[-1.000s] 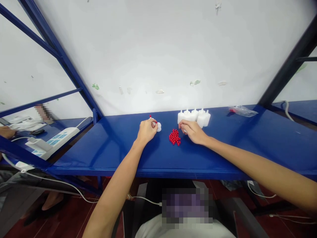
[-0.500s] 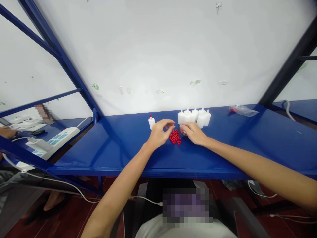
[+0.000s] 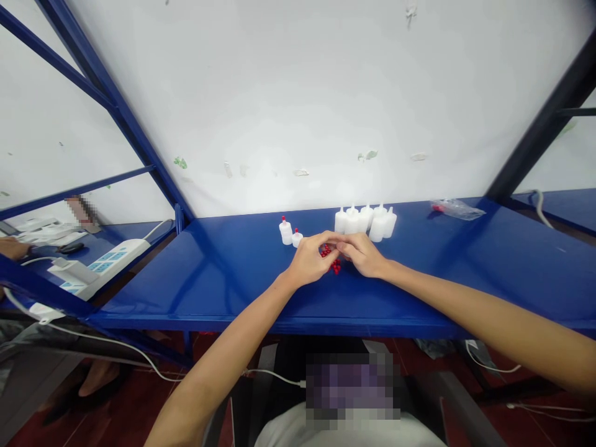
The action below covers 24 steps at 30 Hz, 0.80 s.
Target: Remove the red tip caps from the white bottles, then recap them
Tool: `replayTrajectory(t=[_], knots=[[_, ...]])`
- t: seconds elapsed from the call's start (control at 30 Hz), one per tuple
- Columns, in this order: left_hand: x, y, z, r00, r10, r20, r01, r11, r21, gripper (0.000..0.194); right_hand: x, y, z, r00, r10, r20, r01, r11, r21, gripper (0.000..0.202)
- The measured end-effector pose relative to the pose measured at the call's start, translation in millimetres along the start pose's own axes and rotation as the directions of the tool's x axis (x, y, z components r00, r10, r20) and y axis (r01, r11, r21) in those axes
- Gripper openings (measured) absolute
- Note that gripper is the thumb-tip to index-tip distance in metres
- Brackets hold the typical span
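Note:
Above a pile of small red caps (image 3: 336, 267), my left hand (image 3: 313, 256) and my right hand (image 3: 363, 253) meet at the fingertips. The left thumb and fingers are curled in a pinch, and the right fingers are folded closed; whatever they hold is hidden between them. Just left of my left hand stand a white squeeze bottle (image 3: 285, 233) with a red tip and a second red-tipped bottle (image 3: 297, 239), partly covered by the hand. Behind my right hand is a cluster of several white nozzle bottles (image 3: 378, 227) with no red on their tips.
The blue table (image 3: 223, 279) runs along a white wall. A clear plastic bag (image 3: 460, 208) with something red in it lies at the back right. Blue frame posts flank the table. On the left are a power strip (image 3: 109, 264) and another person's hand (image 3: 13, 248).
My left hand has moved right so its fingertips meet my right hand, covering part of the red caps. The second red-tipped bottle is now uncovered.

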<state>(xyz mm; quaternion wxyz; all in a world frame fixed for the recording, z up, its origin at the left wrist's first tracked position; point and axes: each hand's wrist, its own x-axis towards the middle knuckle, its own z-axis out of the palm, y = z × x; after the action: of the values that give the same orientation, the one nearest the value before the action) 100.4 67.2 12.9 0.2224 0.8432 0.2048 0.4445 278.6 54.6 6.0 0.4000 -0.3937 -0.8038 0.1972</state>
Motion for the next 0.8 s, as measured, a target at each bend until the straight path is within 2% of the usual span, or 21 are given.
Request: replayTrajectory(t=[0.13, 0.23, 0.37, 0.47, 0.53, 0.6, 0.7, 0.8], knots=[[-0.1, -1.5, 1.0, 1.0, 0.025, 0.014, -0.026, 0.998, 0.062, 0.025, 1.0, -1.2, -0.1, 1.0, -0.009, -0.012, 0.009, 1.0, 0.001, 0.03], [0.9, -3.6, 0.1, 0.999, 0.037, -0.006, -0.036, 0.994, 0.103, 0.019, 1.6, -1.5, -0.9, 1.0, -0.001, -0.029, 0.001, 1.0, -0.011, 0.033], [2.4, -3.5, -0.1, 0.999, -0.009, -0.05, 0.014, 0.996, 0.093, 0.015, 2.7, -2.2, -2.0, 0.998, -0.016, -0.063, 0.015, 1.0, -0.019, 0.047], [3.7, -3.2, -2.7, 0.994, -0.07, -0.08, 0.074, 0.996, 0.048, 0.014, 3.8, -0.5, -2.4, 0.993, -0.024, -0.112, 0.019, 0.999, -0.048, 0.05], [4.9, -6.4, -9.7, 0.968, -0.136, -0.211, 0.15, 0.987, 0.055, 0.013, 4.3, 2.4, -3.3, 0.991, 0.031, -0.133, -0.04, 0.997, -0.072, 0.051], [5.5, -13.0, -21.8, 0.911, -0.209, -0.354, 0.26, 0.96, 0.103, 0.012, 4.5, 5.5, -5.0, 0.984, 0.114, -0.138, -0.125, 0.989, -0.077, 0.053], [4.7, -25.4, -43.7, 0.859, -0.308, -0.409, 0.428, 0.87, 0.244, 0.013, 4.5, 7.3, -7.8, 0.966, 0.213, -0.147, -0.219, 0.976, -0.021, 0.053], [2.5, -33.6, -57.8, 0.838, -0.343, -0.423, 0.501, 0.792, 0.35, 0.017, 5.0, 5.1, -9.1, 0.954, 0.261, -0.15, -0.258, 0.965, 0.041, 0.047]])
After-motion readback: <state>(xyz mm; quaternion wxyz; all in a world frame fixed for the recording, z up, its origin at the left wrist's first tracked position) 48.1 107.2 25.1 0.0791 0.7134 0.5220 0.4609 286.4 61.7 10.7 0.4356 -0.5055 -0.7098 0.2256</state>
